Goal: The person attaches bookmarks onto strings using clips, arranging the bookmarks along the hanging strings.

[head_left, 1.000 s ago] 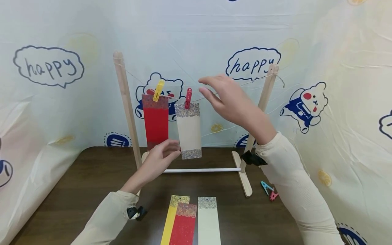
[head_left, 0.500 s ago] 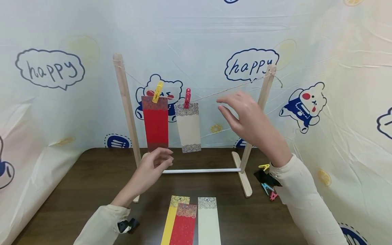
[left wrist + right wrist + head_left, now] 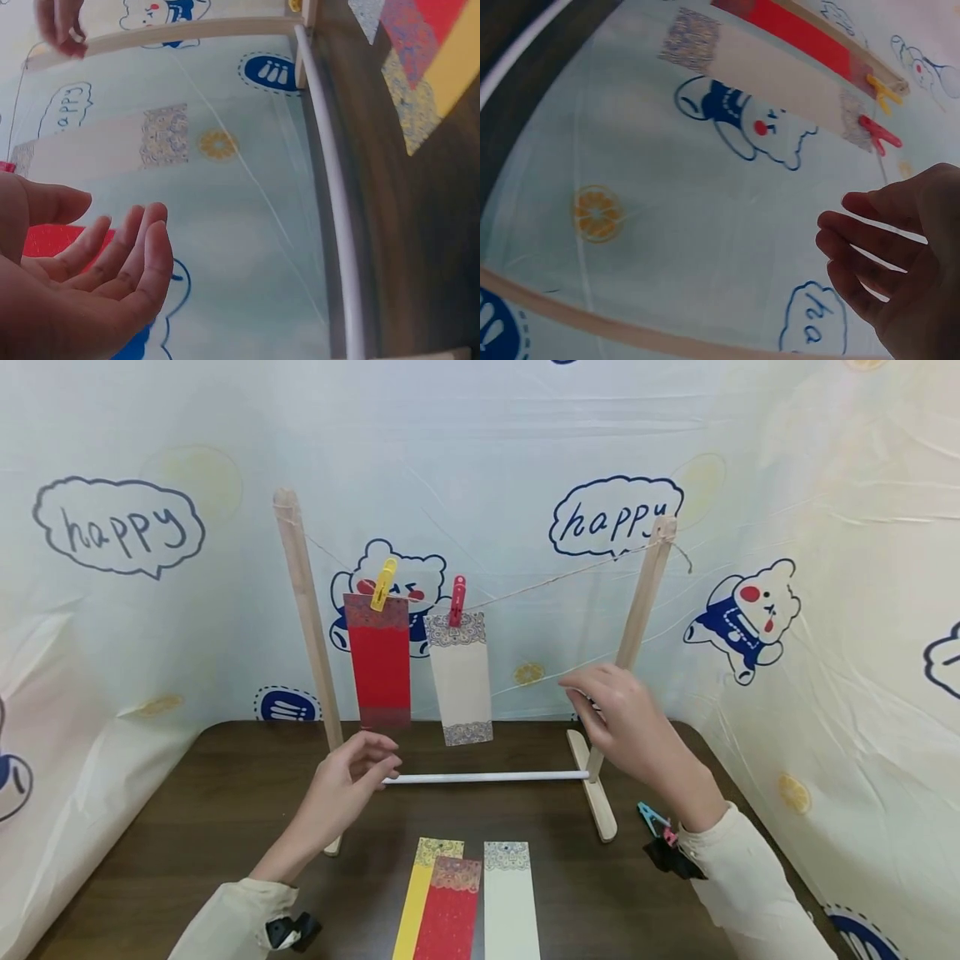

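A red paper strip [image 3: 380, 668] hangs from a string under a yellow clothespin [image 3: 384, 585]. Beside it hangs a cream strip [image 3: 461, 685] with patterned ends, clipped by a red clothespin [image 3: 457, 602]. My left hand [image 3: 347, 785] is below the red strip, fingers loosely bent and nothing in them; the left wrist view shows its palm [image 3: 82, 292] bare. Near the right wooden post [image 3: 641, 602] my right hand [image 3: 630, 722] is in the air, fingers relaxed. In the right wrist view that hand [image 3: 900, 255] holds nothing.
Yellow [image 3: 412, 902], red [image 3: 452, 910] and white [image 3: 512, 902] strips lie on the dark table [image 3: 187, 835]. A blue clothespin [image 3: 651, 817] and a pink one [image 3: 670, 836] lie at the right, partly behind the right wrist. A white rod [image 3: 487, 777] joins the stand's feet.
Both hands have drawn away from the hanging cream strip: the right one moved right and down, the left one left and down. The cream strip has swung slightly.
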The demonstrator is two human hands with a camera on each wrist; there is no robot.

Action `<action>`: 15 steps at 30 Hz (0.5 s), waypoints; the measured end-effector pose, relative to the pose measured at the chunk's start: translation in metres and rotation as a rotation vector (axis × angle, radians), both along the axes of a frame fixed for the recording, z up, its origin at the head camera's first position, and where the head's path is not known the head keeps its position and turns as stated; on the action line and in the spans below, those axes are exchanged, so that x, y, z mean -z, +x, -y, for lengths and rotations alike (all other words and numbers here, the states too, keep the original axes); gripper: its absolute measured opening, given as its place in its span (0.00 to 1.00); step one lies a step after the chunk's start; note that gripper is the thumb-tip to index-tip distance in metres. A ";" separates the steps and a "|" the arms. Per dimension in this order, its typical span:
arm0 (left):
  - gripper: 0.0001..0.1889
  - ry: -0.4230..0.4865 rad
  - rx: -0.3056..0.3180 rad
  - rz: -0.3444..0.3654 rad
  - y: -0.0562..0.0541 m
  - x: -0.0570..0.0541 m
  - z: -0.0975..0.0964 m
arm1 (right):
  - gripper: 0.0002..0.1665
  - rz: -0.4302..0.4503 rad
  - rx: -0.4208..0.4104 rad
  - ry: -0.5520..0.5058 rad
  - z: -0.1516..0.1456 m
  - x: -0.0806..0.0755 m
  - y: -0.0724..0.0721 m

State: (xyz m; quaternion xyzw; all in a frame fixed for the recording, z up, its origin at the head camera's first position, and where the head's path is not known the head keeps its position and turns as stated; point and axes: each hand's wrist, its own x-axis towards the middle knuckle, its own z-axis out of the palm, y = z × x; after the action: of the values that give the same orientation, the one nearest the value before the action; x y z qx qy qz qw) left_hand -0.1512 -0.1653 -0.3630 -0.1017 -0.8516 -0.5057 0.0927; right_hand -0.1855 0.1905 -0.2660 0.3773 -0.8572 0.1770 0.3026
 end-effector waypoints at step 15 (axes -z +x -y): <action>0.14 -0.028 -0.016 0.113 0.006 0.014 0.012 | 0.09 0.130 0.148 -0.023 -0.035 0.051 0.020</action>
State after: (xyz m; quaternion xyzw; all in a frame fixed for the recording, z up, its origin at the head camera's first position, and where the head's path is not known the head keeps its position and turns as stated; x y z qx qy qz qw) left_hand -0.1456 -0.1769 -0.3775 -0.0674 -0.8634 -0.4978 0.0472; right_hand -0.1654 0.2256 -0.3169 0.2972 -0.8984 0.1881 0.2630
